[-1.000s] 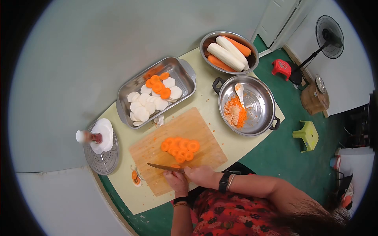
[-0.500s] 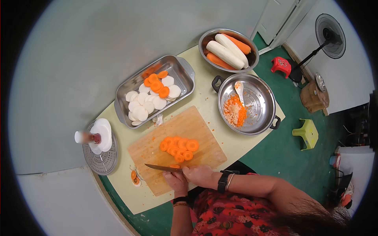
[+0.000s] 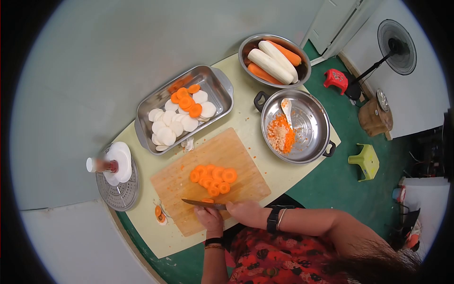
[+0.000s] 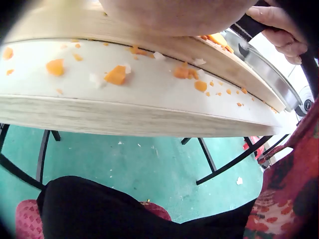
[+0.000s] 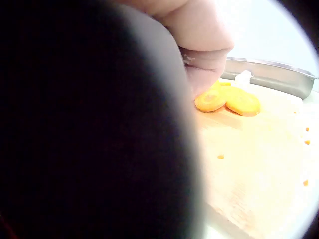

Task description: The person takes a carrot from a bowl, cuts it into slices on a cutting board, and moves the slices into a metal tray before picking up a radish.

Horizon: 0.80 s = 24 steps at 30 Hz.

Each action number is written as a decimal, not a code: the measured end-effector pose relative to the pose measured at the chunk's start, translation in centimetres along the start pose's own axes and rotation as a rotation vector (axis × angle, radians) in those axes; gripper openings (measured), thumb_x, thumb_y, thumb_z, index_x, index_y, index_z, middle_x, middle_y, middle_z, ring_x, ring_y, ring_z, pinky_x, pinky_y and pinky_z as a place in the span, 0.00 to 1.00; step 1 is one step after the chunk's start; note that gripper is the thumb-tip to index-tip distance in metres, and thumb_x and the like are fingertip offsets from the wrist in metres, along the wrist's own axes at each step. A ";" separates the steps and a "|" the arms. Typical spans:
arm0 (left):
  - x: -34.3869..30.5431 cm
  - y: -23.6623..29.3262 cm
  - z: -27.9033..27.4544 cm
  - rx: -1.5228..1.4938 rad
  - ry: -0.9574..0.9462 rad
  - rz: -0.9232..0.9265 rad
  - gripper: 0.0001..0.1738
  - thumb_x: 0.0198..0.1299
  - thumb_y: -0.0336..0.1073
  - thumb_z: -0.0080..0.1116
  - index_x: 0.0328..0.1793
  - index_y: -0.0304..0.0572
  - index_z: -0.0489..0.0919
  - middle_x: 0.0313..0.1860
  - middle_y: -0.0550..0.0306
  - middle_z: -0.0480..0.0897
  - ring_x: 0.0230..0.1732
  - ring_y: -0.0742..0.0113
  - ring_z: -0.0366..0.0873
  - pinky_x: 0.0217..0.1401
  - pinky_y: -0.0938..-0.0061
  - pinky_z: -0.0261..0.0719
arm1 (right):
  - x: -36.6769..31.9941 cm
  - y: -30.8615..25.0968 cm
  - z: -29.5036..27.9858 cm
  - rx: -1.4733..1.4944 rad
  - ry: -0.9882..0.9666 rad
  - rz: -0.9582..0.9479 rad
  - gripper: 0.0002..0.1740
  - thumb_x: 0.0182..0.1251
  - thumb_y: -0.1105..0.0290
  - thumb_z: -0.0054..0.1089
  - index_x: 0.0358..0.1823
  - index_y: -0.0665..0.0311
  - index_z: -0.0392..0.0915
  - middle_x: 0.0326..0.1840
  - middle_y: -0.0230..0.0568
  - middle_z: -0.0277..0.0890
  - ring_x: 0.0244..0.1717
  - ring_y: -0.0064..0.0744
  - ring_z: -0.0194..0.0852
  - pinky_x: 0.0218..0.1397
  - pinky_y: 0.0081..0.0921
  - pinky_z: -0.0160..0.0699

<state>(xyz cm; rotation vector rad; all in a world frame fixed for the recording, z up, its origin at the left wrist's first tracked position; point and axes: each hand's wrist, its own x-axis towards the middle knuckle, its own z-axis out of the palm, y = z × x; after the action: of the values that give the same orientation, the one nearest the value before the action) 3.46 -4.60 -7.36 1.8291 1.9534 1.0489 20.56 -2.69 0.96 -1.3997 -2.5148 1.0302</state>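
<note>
In the head view my right hand [image 3: 247,213] grips a knife [image 3: 215,206] by its handle, the blade pointing left across the near part of the wooden cutting board [image 3: 246,161]. My left hand [image 3: 209,218] is right behind the blade, its fingers on a carrot piece [image 3: 207,200] that shows orange at the blade's far side. Most of that piece is hidden by the knife and fingers. Several carrot slices [image 3: 217,174] lie overlapping farther up the board. The right wrist view shows two carrot slices [image 5: 242,102] beyond curled fingers [image 5: 202,30].
A metal tray [image 3: 221,80] of white and orange slices stands behind the board. To the right are a pan [image 3: 312,116] with chopped bits and a spoon, and a bowl [image 3: 302,71] of whole vegetables. A slicer [image 3: 118,189] sits left. Carrot scraps [image 4: 115,75] litter the table edge.
The knife has shifted slightly right along the carrot piece, and my right hand with it. My left hand has moved slightly left. The slices on the board look unchanged.
</note>
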 end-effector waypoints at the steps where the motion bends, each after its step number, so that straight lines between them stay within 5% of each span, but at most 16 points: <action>1: 0.4 0.5 -0.1 -0.027 0.007 -0.009 0.08 0.63 0.30 0.47 0.42 0.31 0.73 0.35 0.38 0.73 0.36 0.38 0.70 0.39 0.54 0.68 | 0.1 -0.1 -0.2 -0.006 -0.013 0.002 0.07 0.58 0.75 0.51 0.37 0.69 0.68 0.22 0.48 0.79 0.27 0.46 0.83 0.27 0.36 0.80; 24: -0.8 -0.7 0.1 -0.029 0.082 0.059 0.10 0.62 0.28 0.47 0.46 0.29 0.66 0.42 0.37 0.71 0.43 0.42 0.70 0.49 0.56 0.69 | 3.9 0.7 1.2 0.062 0.045 0.031 0.07 0.61 0.70 0.51 0.37 0.67 0.71 0.21 0.48 0.79 0.25 0.44 0.82 0.25 0.37 0.79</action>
<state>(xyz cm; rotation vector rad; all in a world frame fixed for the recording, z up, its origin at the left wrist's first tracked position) 3.16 -5.28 -8.12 1.8672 1.9292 1.1817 18.38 -0.03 -1.29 -1.4331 -2.4150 1.0605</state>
